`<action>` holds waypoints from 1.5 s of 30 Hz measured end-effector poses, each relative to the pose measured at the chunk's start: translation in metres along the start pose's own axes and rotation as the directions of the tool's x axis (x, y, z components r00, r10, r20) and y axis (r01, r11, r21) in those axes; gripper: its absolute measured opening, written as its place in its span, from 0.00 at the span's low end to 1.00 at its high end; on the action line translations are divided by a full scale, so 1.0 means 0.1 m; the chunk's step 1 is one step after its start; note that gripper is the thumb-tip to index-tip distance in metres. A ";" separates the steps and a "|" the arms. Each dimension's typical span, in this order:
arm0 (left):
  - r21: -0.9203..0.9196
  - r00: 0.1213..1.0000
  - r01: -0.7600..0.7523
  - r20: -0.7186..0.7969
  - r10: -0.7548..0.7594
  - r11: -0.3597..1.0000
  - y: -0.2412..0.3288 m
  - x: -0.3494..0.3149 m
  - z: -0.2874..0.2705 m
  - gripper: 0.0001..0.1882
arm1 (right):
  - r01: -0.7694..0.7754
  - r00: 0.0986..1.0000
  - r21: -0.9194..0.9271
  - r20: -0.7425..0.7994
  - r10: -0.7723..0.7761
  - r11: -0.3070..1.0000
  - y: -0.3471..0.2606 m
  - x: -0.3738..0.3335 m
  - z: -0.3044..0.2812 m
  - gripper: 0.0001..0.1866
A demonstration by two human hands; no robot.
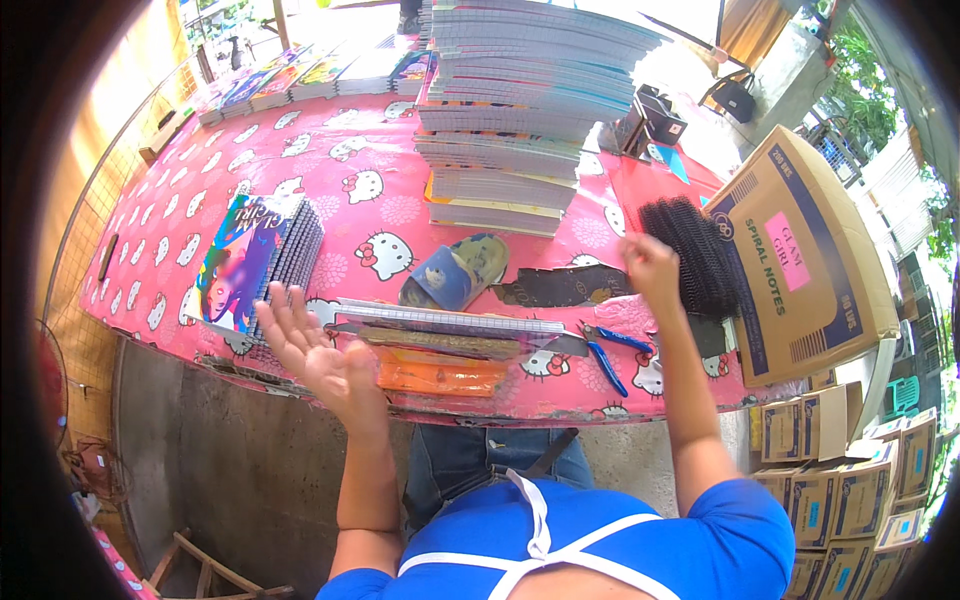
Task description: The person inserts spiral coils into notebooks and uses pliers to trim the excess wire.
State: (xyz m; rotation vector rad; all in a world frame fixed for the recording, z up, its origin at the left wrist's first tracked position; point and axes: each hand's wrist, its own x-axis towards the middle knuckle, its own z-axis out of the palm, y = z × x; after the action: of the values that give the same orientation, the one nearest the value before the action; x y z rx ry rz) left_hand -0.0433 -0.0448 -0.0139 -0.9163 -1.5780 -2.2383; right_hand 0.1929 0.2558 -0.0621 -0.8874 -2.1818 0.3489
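My left hand [322, 352] is open, palm up with its fingers spread, beside the left end of a notebook page block [450, 319] that lies edge-on near the table's front. Nothing shows in it. Over at the right, my right hand [651, 268] is closed, its fingers curled together at the left side of a heap of black spiral binding coils [685, 250]. Whether it pinches a coil is too small to tell. Blue-handled wire cutters [608, 362] lie below that hand. An orange packet [440, 374] rests at the table edge in front of the page block.
A tall stack of page blocks [510, 130] stands at the back, a slipper [455, 275] before it. Bound notebooks [250, 265] are piled at left, more books [340, 75] along the far edge. A large cardboard box [800, 260] stands right on the pink patterned table [150, 250].
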 end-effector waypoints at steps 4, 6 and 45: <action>0.351 0.879 -0.468 0.282 0.384 0.811 0.23 -0.12 0.26 0.45 | -0.212 0.951 -0.546 0.074 0.299 0.810 0.67 0.58 0.14 0.16; 0.376 0.774 -0.628 0.389 0.499 0.681 0.30 -0.23 0.39 0.41 | -0.164 0.923 -0.597 0.189 0.336 0.786 0.65 0.67 0.26 0.16; 0.271 0.763 -0.401 0.627 0.156 0.875 0.29 -0.23 0.45 0.11 | 0.286 0.917 0.298 0.193 -0.350 0.911 -1.77 -0.43 -0.46 0.07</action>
State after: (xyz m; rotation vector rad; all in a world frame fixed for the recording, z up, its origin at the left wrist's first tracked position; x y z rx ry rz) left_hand 0.0057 -0.0185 0.0033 -1.6965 -1.8658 -1.4003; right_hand 0.1605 0.0972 0.0331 -0.3419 -2.3838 0.5933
